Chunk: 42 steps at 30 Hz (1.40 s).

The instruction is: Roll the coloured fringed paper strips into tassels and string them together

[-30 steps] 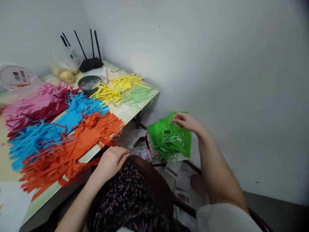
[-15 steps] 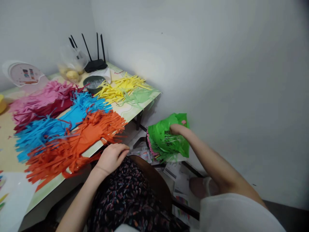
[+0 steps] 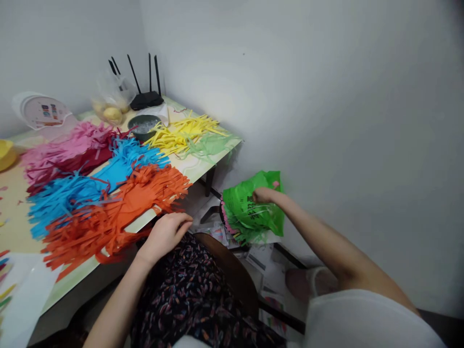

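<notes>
My right hand, fingers curled, is closed on the bright green plastic bag low beside the wall; its fingertips are partly hidden. Pale green strips and a pink scalloped edge show at the bag's lower left. Above my lap, by the table's front edge, my left hand is loosely bent, with its thumb apart and nothing in it. Fringed orange strips lie on the table just left of it. Behind them are blue, dark red, pink and yellow fringed bundles.
On the table stand a dark bowl, a black router, a clear bag of round yellowish items and a yellow bowl. A brown stool and scattered papers are below.
My right hand has shifted slightly left on the green bag, and its fingers look more curled. My left hand is nearly still. The view has turned a little to the left.
</notes>
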Each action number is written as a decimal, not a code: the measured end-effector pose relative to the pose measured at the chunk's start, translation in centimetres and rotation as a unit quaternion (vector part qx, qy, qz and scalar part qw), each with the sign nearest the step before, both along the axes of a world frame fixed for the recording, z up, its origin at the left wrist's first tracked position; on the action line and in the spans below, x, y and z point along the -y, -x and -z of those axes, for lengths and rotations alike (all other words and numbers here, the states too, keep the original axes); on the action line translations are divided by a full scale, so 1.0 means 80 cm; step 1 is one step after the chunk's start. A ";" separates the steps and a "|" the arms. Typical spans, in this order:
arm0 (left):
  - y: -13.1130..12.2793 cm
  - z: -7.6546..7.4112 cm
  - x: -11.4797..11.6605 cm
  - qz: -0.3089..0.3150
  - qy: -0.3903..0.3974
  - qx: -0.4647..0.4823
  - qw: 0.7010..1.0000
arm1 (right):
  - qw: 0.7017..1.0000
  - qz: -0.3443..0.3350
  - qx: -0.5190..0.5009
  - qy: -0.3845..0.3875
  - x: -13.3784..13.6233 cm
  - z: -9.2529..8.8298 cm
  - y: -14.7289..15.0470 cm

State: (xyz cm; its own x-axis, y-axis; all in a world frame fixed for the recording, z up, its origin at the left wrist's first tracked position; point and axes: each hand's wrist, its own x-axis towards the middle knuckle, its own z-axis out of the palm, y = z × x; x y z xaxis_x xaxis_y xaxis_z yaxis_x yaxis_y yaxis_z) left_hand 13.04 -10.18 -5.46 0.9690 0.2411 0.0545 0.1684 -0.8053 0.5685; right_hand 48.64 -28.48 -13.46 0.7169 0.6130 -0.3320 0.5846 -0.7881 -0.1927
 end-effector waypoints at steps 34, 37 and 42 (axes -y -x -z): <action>-0.054 -0.147 0.009 -0.064 0.229 0.195 0.952 | 0.852 -0.455 -0.054 -0.252 -0.077 -0.309 0.181; 0.023 -0.154 -0.019 -0.114 0.160 0.149 0.969 | 0.838 -0.470 -0.126 -0.246 -0.076 -0.302 0.169; 0.185 -0.115 -0.059 -0.432 0.125 0.259 0.855 | 0.866 -0.392 -0.226 -0.210 -0.084 -0.287 0.100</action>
State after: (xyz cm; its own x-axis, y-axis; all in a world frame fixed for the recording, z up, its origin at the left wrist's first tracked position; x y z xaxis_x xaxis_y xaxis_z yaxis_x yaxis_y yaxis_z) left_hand -1.80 -5.47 3.77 0.2850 0.9213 0.2645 0.3124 -0.3502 0.8830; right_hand 40.63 -21.80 9.52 -0.1209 0.9876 -0.0999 0.6986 0.0132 -0.7154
